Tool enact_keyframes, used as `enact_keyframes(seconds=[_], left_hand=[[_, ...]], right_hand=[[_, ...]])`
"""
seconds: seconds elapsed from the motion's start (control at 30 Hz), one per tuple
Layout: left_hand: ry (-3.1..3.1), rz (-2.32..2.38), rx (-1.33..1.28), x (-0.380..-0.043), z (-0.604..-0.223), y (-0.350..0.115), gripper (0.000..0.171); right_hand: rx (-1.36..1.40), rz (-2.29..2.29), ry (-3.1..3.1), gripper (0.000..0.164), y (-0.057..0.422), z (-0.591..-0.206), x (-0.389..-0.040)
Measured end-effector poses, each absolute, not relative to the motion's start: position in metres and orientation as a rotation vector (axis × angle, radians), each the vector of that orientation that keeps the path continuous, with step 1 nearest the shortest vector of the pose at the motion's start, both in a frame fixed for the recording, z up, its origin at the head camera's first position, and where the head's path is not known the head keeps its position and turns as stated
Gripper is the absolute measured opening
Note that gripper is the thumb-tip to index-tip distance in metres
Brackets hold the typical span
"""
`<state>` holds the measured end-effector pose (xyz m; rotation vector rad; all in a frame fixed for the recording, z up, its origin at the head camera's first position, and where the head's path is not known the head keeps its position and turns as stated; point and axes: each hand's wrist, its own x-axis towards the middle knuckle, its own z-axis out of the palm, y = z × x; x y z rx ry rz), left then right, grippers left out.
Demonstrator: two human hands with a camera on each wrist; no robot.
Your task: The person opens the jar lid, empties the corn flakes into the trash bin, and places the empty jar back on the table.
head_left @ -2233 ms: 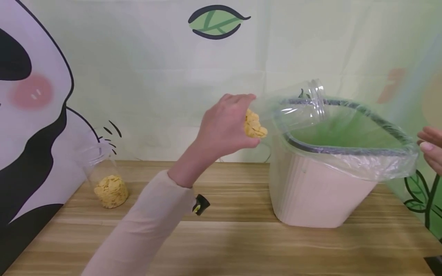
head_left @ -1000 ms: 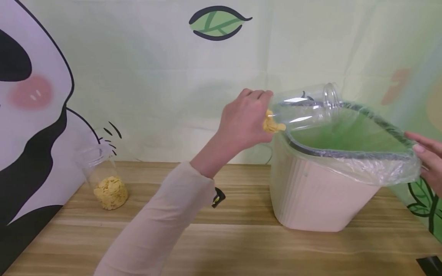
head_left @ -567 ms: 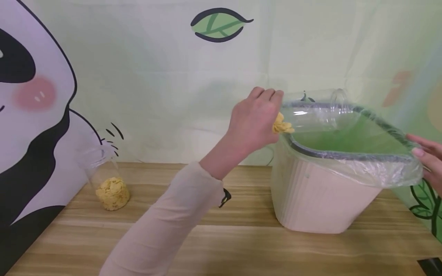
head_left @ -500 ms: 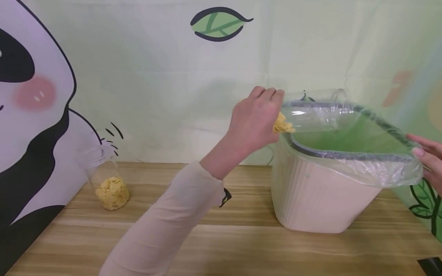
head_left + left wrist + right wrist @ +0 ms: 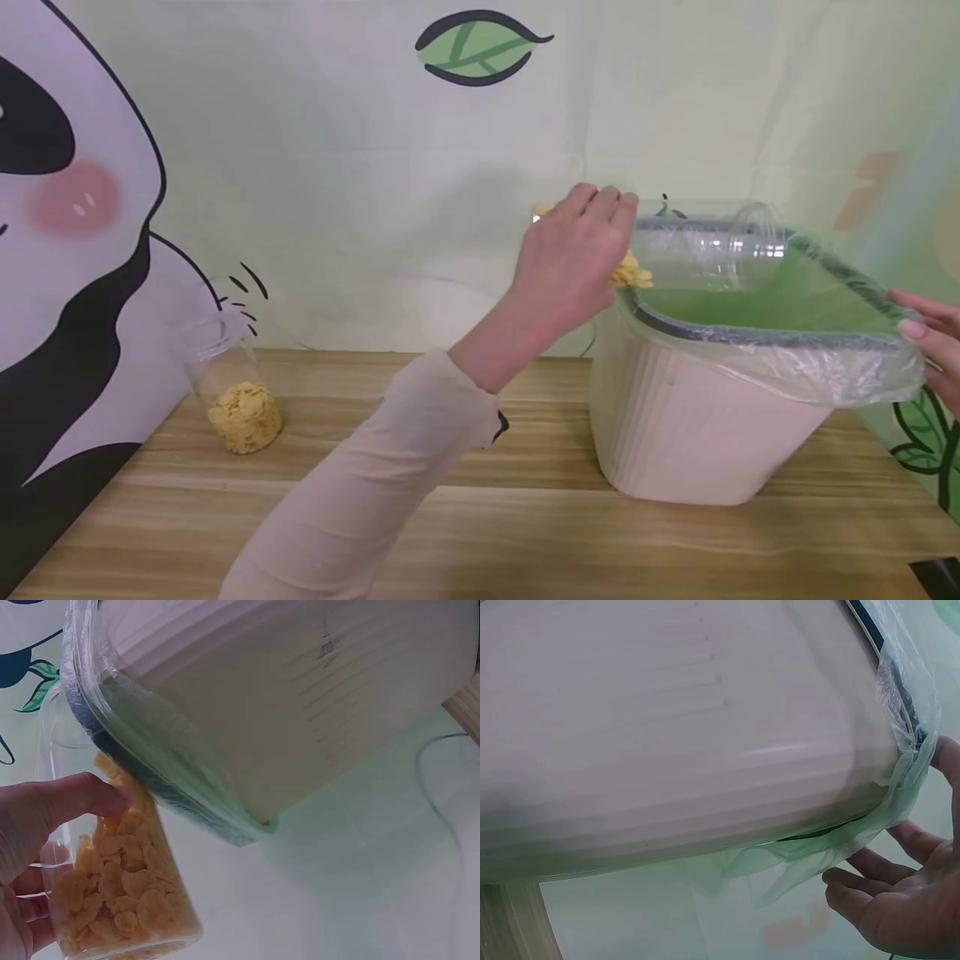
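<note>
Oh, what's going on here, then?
A person's left hand is gripping a clear jar tipped on its side, its mouth over a pale bin. The yellow flakes in it lie towards the closed end, and none can be seen falling out. The right hand is at the bin's rim, against the plastic liner. Another clear jar, partly filled with similar flakes, stands on the wooden table.

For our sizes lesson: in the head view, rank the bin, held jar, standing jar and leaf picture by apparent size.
Bin
Held jar, partly hidden
Standing jar and leaf picture: too alike to rank
</note>
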<state>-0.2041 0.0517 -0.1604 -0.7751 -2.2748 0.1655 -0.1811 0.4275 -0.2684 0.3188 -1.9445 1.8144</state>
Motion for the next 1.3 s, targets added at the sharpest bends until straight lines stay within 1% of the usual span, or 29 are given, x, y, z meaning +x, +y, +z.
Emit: enact_keyframes(seconds=[0.1, 0.3, 0.37, 0.57, 0.67, 0.83, 0.9, 0.93, 1.0, 1.07, 1.13, 1.3], left_hand=[[-2.230, 0.172, -0.779, -0.205, -0.162, 0.054, 0.052], [-2.128, 0.186, -0.781, -0.206, -0.165, 0.057, 0.046], [-2.102, 0.190, -0.782, -0.206, -0.166, 0.058, 0.045], [-2.070, 0.216, -0.773, -0.206, -0.167, 0.062, 0.044], [-2.060, 0.239, -0.769, -0.205, -0.167, 0.064, 0.043], [-2.065, 0.274, -0.778, -0.203, -0.166, 0.067, 0.042], [-2.056, 0.284, -0.777, -0.202, -0.167, 0.067, 0.042], [-2.049, 0.290, -0.774, -0.202, -0.167, 0.068, 0.042], [-2.041, 0.310, -0.770, -0.202, -0.168, 0.068, 0.041], [-2.017, 0.321, -0.760, -0.202, -0.168, 0.069, 0.040], [-2.000, 0.329, -0.757, -0.202, -0.169, 0.069, 0.038], [-1.941, 0.329, -0.749, -0.202, -0.170, 0.070, 0.037]], right_hand=[[0.315, 1.812, -1.947, 0.040, 0.433, -0.271, -0.185], [0.286, 1.731, -2.006, 0.045, 0.459, -0.286, -0.203], [0.271, 1.701, -2.031, 0.045, 0.459, -0.286, -0.203], [0.286, 1.785, -1.989, 0.036, 0.429, -0.268, -0.183], [0.296, 1.773, -1.994, 0.037, 0.426, -0.265, -0.181], [0.289, 1.743, -2.009, 0.042, 0.450, -0.278, -0.195], [0.300, 1.733, -2.011, 0.044, 0.484, -0.298, -0.217], [0.293, 1.771, -2.006, 0.045, 0.486, -0.299, -0.218], [0.298, 1.724, -2.024, 0.045, 0.502, -0.309, -0.229], [0.244, 1.650, -2.065, 0.046, 0.509, -0.314, -0.235], [0.225, 1.616, -2.086, 0.045, 0.484, -0.299, -0.219], [0.236, 1.543, -2.091, 0.040, 0.442, -0.274, -0.191]])
